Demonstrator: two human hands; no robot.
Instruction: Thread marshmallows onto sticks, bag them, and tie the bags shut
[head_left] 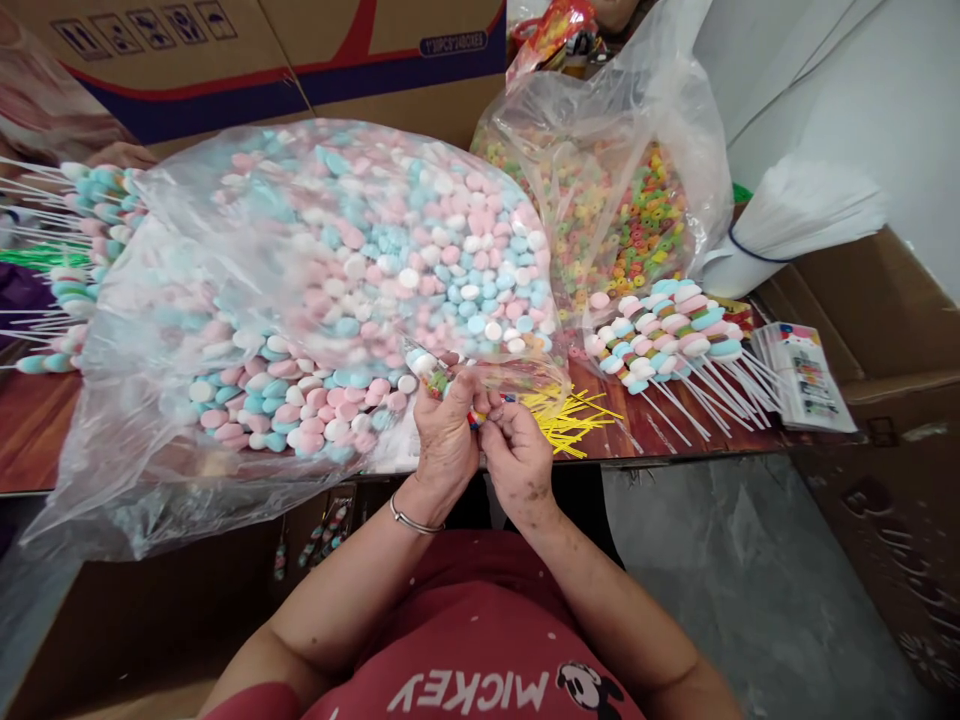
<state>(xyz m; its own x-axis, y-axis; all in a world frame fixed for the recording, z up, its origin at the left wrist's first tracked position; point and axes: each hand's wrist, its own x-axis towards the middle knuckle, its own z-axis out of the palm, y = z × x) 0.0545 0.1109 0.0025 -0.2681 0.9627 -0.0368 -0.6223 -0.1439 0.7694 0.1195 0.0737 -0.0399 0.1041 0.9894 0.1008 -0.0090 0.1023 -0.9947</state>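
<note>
judging from here, closing the clear wrapper is the step in hand; the next move calls for a firm twist and a steady hold. the wrapped marshmallow skewer [430, 374] rises past the curled fingers of the left hand [448, 425], which grips it. the right hand [517, 455] pinches its lower end, perhaps with one of the yellow twist ties [574, 420]; i can't quite tell.

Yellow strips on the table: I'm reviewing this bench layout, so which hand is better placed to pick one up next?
Probably the right hand: the yellow strips lie close on its side, though it is busy at the wrapped candy. The left hand, farther off, grips that candy.
</note>
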